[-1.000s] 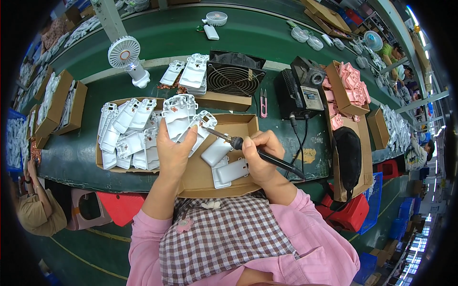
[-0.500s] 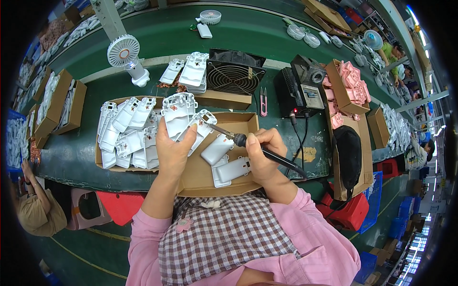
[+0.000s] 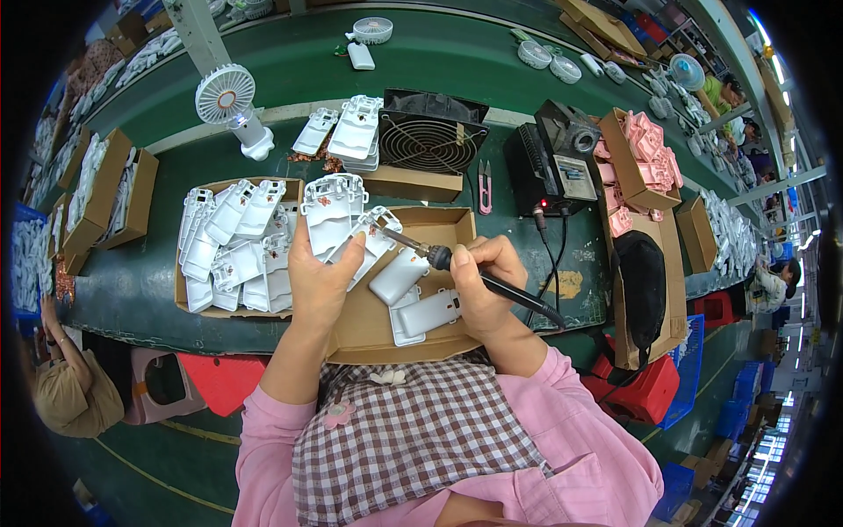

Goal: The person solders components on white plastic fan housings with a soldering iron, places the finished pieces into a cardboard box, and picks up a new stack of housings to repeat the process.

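Observation:
My left hand is closed on white plastic casings, with its thumb against the one on the right. My right hand grips a black-handled soldering iron, whose metal tip reaches the upper end of that right-hand casing. Whether the tip touches it I cannot tell. Beneath my hands is a shallow cardboard tray with a few white casings lying in it. To the left, another cardboard box is piled with white casings bearing small copper-coloured pieces.
Behind the tray stand a black box fan and a black soldering station with cables. Pink-handled tweezers lie between them. A white handheld fan stands back left. Pink casings fill a box at right, near a black pouch.
The fan parts on the green belt at the back have shifted left. My hands, the casings and the soldering iron have barely moved.

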Tool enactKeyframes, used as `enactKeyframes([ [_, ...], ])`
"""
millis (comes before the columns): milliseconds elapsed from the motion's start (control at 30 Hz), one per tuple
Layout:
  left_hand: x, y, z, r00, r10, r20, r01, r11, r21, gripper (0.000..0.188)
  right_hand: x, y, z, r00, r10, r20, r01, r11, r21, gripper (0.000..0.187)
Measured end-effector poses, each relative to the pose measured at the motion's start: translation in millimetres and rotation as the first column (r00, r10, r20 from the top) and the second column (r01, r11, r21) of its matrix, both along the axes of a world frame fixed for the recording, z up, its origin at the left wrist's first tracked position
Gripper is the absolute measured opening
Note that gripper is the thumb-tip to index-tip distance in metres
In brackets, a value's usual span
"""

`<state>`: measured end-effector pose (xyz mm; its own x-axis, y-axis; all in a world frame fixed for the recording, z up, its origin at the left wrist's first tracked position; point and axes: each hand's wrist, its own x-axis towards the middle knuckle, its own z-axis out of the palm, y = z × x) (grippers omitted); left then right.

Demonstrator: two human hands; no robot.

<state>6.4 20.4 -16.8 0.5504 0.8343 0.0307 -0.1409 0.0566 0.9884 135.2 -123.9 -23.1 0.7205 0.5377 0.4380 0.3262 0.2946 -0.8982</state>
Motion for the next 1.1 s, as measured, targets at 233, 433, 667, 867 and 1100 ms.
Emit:
enactKeyframes([
  [233, 0, 1, -2, 1.000, 0.006, -0.007, -0.006, 1.000, 0.006, 0.043, 0, 1, 1, 1.000, 0.000, 0.027, 0.000, 1.000, -0.002, 0.018],
  [433, 0, 1, -2, 1.000, 0.014, -0.014, -0.014, 1.000, 0.023, 0.042, 0, 3, 0, 1.000, 0.001, 0.008, -0.001, 1.000, 0.018, 0.019],
  [667, -3, 2, -3, 0.999, -0.036, 0.007, 0.037, 0.995, -0.089, 0.042, -2, 0, 0, 0.998, 0.011, -0.064, -0.007, 0.999, 0.050, 0.017],
  [867, 3, 2, -7, 0.978, -0.103, 0.180, 0.166, 0.910, -0.380, 0.035, 0, -4, -4, 0.986, 0.077, -0.145, -0.049, 0.981, 0.189, 0.016],
  [1100, 1, -3, -1, 0.964, -0.231, -0.131, 0.212, 0.966, -0.145, 0.026, -2, -2, 6, 0.990, 0.060, -0.129, -0.046, 0.993, 0.106, 0.016],
])
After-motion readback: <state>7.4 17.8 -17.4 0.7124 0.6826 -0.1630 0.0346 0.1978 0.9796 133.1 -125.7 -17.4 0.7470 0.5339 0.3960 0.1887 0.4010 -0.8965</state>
